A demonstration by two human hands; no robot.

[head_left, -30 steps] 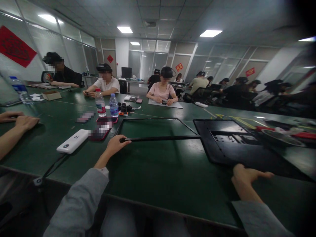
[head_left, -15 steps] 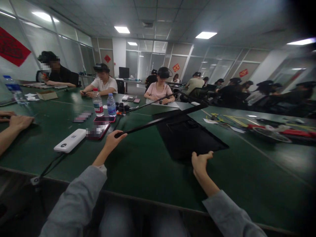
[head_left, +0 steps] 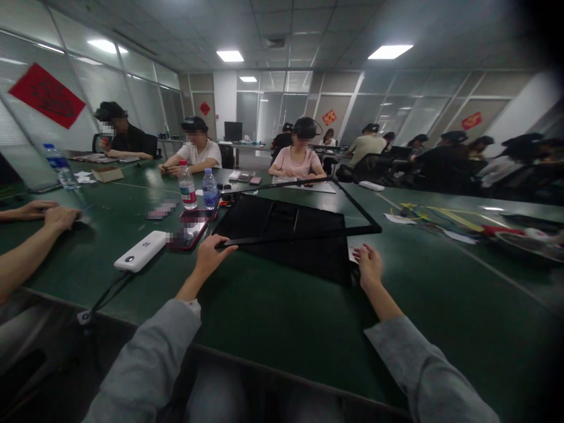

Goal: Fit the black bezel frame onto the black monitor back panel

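My left hand [head_left: 214,257] is closed on the near left corner of a thin black rectangular frame [head_left: 308,238], thumb on top. The frame is tilted, its far right corner raised, and its middle is open. Beneath it a flat black panel [head_left: 304,261] with a raised part at its centre lies on the green table. My right hand [head_left: 369,267] is beside the panel's right edge, fingers loosely curled and slightly apart. A small whitish piece [head_left: 352,254] shows at its fingertips; whether they touch it I cannot tell.
Left of me lie a white power bank [head_left: 141,251] with a cable and a red-edged phone [head_left: 189,235]. Two water bottles [head_left: 187,187] stand behind them. Yellow cables [head_left: 423,214] lie at right. Another person's hands [head_left: 59,216] rest at far left; several people sit around.
The frame has swung from nearly edge-on to facing up more, above the panel. The panel has turned and moved left. My right hand has turned, its fingers now curled up. The view has shifted left.
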